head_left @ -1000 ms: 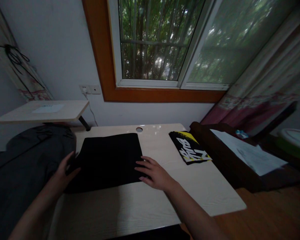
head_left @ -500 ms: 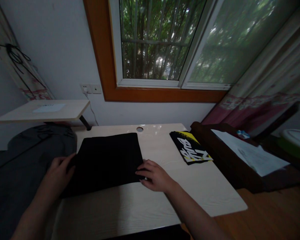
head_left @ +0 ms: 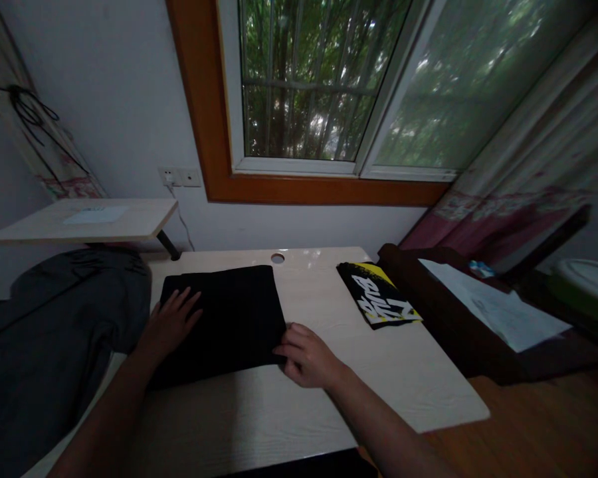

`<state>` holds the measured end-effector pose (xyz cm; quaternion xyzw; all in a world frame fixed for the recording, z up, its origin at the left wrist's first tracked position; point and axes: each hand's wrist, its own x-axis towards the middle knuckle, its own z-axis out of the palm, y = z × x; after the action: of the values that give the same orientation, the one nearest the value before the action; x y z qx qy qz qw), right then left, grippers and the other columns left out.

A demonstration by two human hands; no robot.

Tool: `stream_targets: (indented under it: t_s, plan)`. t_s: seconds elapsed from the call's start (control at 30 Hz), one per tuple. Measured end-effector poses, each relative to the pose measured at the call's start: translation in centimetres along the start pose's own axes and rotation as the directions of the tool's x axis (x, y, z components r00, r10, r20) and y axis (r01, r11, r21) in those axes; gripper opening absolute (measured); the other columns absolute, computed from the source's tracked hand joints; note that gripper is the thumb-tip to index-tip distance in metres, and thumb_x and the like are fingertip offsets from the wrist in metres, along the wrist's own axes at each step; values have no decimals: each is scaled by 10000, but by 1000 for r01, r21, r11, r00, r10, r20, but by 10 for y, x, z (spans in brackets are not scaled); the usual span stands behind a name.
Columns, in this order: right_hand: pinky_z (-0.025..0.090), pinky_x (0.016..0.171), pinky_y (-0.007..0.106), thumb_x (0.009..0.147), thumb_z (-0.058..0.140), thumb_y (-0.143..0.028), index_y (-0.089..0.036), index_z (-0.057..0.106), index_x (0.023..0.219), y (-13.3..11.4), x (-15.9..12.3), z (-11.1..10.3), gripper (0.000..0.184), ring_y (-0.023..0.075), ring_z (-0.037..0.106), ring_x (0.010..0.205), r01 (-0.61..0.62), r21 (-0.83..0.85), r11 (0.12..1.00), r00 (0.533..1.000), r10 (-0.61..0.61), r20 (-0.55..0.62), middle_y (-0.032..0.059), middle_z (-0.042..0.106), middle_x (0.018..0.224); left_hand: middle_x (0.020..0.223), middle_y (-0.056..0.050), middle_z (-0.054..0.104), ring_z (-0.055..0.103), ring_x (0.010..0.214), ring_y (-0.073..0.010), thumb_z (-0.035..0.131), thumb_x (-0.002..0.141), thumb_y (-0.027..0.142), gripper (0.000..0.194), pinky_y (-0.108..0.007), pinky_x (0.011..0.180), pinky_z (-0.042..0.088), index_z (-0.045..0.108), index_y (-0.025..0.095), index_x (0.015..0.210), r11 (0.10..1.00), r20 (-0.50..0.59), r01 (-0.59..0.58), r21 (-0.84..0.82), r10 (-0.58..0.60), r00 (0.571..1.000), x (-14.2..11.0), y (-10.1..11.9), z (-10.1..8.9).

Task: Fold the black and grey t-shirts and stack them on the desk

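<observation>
Resting the left hand (head_left: 169, 324), open with fingers spread, on the left part of the black cloth (head_left: 234, 322) on the table (head_left: 379, 385). Pinching the black cloth's right edge with the right hand (head_left: 305, 356), left of the black-and-yellow thing (head_left: 379, 295).

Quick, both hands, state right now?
Left hand: open, fingers spread on the black cloth.
Right hand: fingers curled at the cloth's right edge; whether it grips can't be told.

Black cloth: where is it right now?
In the head view, the black cloth lies on the desk left of centre, the left hand spread on it and the right hand at its right edge.
</observation>
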<state>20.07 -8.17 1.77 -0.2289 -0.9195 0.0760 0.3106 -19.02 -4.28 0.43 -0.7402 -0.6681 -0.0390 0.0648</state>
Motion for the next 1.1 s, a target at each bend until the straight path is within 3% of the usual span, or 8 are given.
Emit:
stream_targets:
  t_s: [0.13,0.23,0.4,0.6,0.73,0.93,1.1]
  plan:
    - [457,745,385,742,543,-87,-218,656,1036,1,-1,2,342,232,505,846,-15,17,1000,1000,15,-10,59,563,867,1644,-66,368,289,1527,-327,379,1004,469,556,-545,1158,322,459,276,1519,1000,-1,15,-10,-15,1000,-1,0,-3]
    - [438,717,369,744,513,-79,-222,637,985,6,-5,-3,307,223,478,803,-19,46,999,996,23,-85,40,521,802,1653,-64,350,278,1532,-319,370,1008,472,560,-543,1165,310,443,278,1528,1000,5,11,-7,-11,1000,-2,-1,-3]
    - [437,706,374,793,494,-104,-219,617,960,13,-9,-17,237,220,484,783,-111,105,988,977,127,-170,45,536,804,1663,-51,329,267,1537,-316,378,1007,482,561,-544,1173,298,434,292,1532,1000,23,18,-6,-18,1000,-1,-4,2]
    - [481,795,392,907,589,-228,-234,649,1067,4,1,-13,171,229,549,897,-145,137,980,987,153,-46,75,598,935,1645,-72,364,280,1531,-325,386,1006,471,550,-558,1167,305,453,287,1521,999,-21,0,-34,-1,1000,-3,-2,0]
    - [478,756,368,879,697,-361,-229,664,925,4,4,-6,143,220,549,855,-132,174,976,991,124,57,52,595,858,1644,-77,366,279,1530,-336,393,1002,472,550,-587,1150,322,462,284,1514,998,-19,3,-62,-4,1000,-4,0,-5]
    - [463,735,351,968,586,-320,-225,663,780,9,3,-7,224,196,541,793,-153,270,951,988,150,33,29,556,739,1659,-64,336,258,1538,-327,368,1012,481,547,-615,1137,332,442,305,1525,997,27,39,-72,-37,999,-2,-1,-4]
    - [459,763,361,991,537,-263,-218,619,712,10,3,-6,294,196,520,791,-191,215,958,980,197,-9,26,535,710,1660,-52,336,262,1538,-318,379,1009,496,545,-599,1158,313,450,317,1519,996,26,39,-85,-37,999,-1,-3,-2]
